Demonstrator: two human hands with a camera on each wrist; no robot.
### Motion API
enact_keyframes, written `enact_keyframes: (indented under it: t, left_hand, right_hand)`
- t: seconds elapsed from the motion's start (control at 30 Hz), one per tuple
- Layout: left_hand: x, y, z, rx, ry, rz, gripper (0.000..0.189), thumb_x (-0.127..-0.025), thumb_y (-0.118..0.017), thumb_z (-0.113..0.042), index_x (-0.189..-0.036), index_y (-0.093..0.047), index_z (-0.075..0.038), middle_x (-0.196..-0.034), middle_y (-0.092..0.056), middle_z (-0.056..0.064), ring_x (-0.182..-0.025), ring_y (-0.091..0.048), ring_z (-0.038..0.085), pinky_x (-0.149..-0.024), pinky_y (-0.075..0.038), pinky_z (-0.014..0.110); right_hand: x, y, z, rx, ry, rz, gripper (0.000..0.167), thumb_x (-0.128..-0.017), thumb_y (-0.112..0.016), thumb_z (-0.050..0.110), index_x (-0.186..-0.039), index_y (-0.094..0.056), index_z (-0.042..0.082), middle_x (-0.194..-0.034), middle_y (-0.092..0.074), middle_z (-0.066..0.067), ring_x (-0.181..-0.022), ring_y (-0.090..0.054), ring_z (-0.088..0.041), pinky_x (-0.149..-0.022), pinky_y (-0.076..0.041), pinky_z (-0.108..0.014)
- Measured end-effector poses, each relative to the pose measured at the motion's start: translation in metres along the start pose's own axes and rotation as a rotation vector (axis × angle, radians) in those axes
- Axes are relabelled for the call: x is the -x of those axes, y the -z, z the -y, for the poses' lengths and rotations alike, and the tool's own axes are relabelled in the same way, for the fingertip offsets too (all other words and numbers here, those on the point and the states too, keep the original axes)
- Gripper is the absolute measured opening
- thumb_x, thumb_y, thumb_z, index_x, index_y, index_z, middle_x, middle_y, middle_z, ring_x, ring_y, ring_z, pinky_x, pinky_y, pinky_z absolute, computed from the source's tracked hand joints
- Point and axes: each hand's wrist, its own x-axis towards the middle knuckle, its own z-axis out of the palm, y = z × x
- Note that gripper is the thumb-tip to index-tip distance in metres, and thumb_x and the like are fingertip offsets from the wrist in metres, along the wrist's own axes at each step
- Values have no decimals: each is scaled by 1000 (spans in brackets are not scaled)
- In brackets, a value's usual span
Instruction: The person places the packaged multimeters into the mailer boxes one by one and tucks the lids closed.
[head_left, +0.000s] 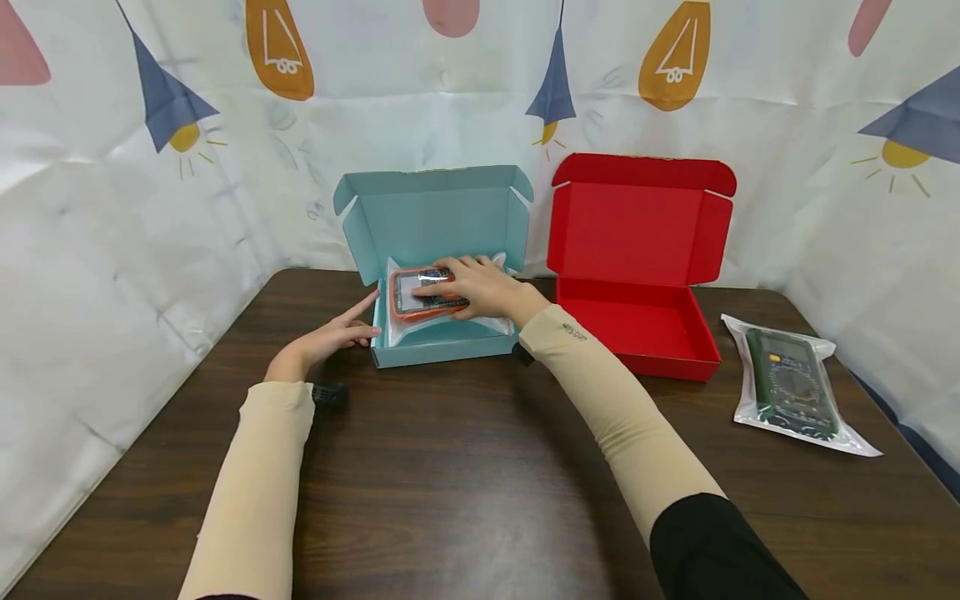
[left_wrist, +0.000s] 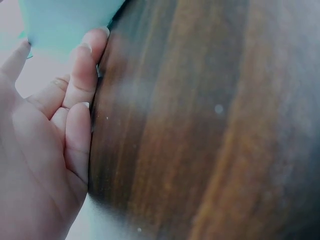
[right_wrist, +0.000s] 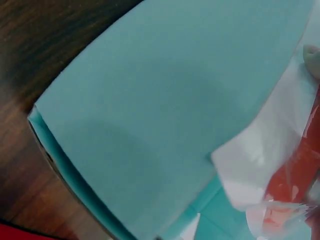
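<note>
Left arm (head_left: pixel 251 492): pale sleeve to the wrist, reaching forward from lower left. Left hand (head_left: pixel 326 340): one digit straight, angled forward and to the right; in the left wrist view the palm (left_wrist: pixel 37 155) shows side-on, remaining fingers (left_wrist: pixel 82 75) bent at the joints. Right arm (head_left: pixel 630 425): pale sleeve, black at its lower end, slanting forward and across to the left. Right hand (head_left: pixel 487 292): back uppermost, fingers spread, one pointing left. Right wrist view: single fingertip (right_wrist: pixel 313 61) at the edge.
</note>
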Motion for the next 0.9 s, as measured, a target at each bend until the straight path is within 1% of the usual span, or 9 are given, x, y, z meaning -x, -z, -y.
enact_keyframes:
  t: [0.23,0.37,0.43,0.6,0.77,0.9]
  left_hand:
    - [0,0,1,1,-4,-4,86,-104,-53,-31,-166,7,-25,-125,-55,19,-112,-48,32,-115,-23,65]
    - [1,0,2,-6,-13,-13,86,-104,-54,-30,-166,5,-24,-118,-58,16,-110,-49,31,-114,-24,65]
    - [1,0,2,-10,-11,-16,86,-104,-54,-31,-166,5,-23,-117,-58,16,-110,-48,31,-114,-24,65]
    - [1,1,2,-13,-3,-18,87,-104,-54,-33,-166,6,-23,-119,-56,16,-110,-47,31,-114,-24,65]
    - [1,2,2,-7,-2,-15,87,-103,-54,-32,-166,6,-23,-112,-55,13,-108,-47,30,-113,-24,65]
    - [0,0,1,-4,-1,-10,87,-103,-54,-33,-166,5,-24,-117,-56,15,-108,-47,30,-114,-24,65]
  right_hand:
    - [-3,1,1,76,19,-1,78,-93,-75,40,-160,-35,42,-161,-31,-9,-142,-33,-28,-115,-30,-51]
    - [-1,-5,2,41,28,-7,78,-93,-76,38,-160,-36,41,-161,-30,-10,-142,-32,-29,-117,-28,-51]
    - [0,-9,2,18,23,0,78,-93,-76,37,-160,-35,41,-161,-30,-9,-143,-31,-29,-116,-28,-51]
    - [0,-17,3,-21,-24,12,77,-95,-74,38,-160,-34,42,-162,-29,-8,-141,-32,-30,-115,-29,-51]
    - [-1,-24,7,-85,-62,35,77,-95,-73,38,-161,-33,42,-162,-29,-9,-141,-34,-31,-116,-28,-52]
    - [-1,-30,8,-115,-83,55,76,-96,-72,37,-161,-32,42,-162,-29,-8,-140,-35,-30,-116,-28,-51]
